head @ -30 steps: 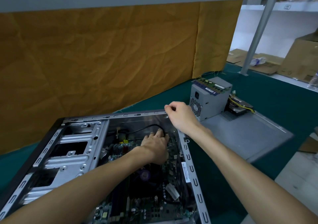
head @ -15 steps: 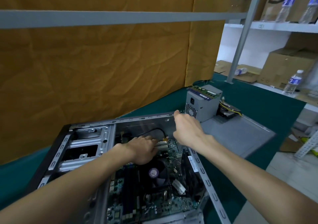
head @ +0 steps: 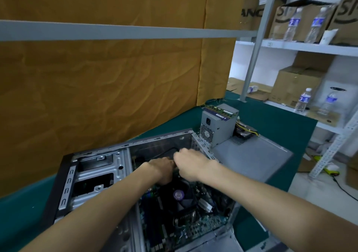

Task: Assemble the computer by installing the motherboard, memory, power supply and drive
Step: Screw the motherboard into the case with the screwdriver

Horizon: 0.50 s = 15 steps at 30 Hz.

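Both hands are down inside the open grey steel computer case (head: 124, 155) w/ fingers curled, but what they hold is hard to make out. The left hand (head: 161, 169) is knuckles-up over the far end of the green motherboard (head: 186, 213); its fingertips are hidden, so I cannot tell if it pinches anything. The right hand (head: 190, 164) sits just beside it, touching or nearly so, fingers bent toward the thin black cable (head: 164, 153) at the case's far wall, maybe nipping it; motion blur there.

What changed: a second ago the right hand was up on the case's far rim while the left pressed on the board alone. Now the right has dropped inside to join it, and the head has lifted, showing more of the shelving. That reads as both hands working at the board's far edge, seating it or clearing the cable, so the mobo step looks nearly done, not finished.

The rest waits outside: the grey boxy power supply (head: 219, 125) stands on the flat grey side panel (head: 255, 155) near the green worktop's (head: 271, 116) far right corner, w/ the green memory sticks (head: 220, 111) lying across its top. The dark drive (head: 246, 133) is behind it, mostly hidden under yellow-black PSU wires.

Hidden or cut off: board screws and standoffs under the hands, the case's near end below frame, RAM slots too dark to judge
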Available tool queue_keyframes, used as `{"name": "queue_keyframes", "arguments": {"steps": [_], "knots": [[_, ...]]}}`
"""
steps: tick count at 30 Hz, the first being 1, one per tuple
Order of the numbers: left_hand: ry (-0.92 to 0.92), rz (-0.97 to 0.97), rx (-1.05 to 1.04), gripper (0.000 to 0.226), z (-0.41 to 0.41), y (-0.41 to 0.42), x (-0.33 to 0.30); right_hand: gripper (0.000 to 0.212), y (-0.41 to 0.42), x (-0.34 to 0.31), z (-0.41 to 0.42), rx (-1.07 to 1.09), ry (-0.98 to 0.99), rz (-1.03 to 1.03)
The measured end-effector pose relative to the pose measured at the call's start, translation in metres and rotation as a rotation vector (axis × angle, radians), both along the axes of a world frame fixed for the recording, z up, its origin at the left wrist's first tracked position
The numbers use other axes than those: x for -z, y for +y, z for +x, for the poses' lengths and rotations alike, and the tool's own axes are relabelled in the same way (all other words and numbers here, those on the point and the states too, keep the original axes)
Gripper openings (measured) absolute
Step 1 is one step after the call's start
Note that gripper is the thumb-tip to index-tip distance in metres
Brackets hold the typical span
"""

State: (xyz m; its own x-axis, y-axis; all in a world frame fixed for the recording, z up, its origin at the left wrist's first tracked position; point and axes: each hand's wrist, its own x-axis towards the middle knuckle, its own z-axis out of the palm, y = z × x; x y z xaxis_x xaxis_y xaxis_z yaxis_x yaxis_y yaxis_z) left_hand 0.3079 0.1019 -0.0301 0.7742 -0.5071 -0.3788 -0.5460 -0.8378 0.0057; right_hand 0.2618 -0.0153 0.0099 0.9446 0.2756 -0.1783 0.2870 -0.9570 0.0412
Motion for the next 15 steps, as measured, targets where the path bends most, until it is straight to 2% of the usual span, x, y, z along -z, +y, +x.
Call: {"name": "queue_keyframes", "arguments": {"steps": [3, 6, 10, 15], "knots": [[-0.019, 0.079, -0.002, 0.054, 0.003, -0.002, 0.004, 0.012, 0.002, 0.014, 0.017, 0.174, 0.243, -0.013], [-0.024, 0.185, -0.032, 0.069, 0.003, -0.001, 0.005, 0.033, 0.0, 0.028, 0.032, 0.27, 0.309, -0.032], [0.041, 0.121, -0.016, 0.084, 0.007, -0.001, 0.002, 0.058, 0.0, 0.04, 0.042, 0.326, 0.349, -0.043], [0.053, 0.085, -0.007, 0.086, 0.011, -0.002, 0.003, 0.076, -0.001, 0.043, 0.048, 0.365, 0.372, -0.039]]}}
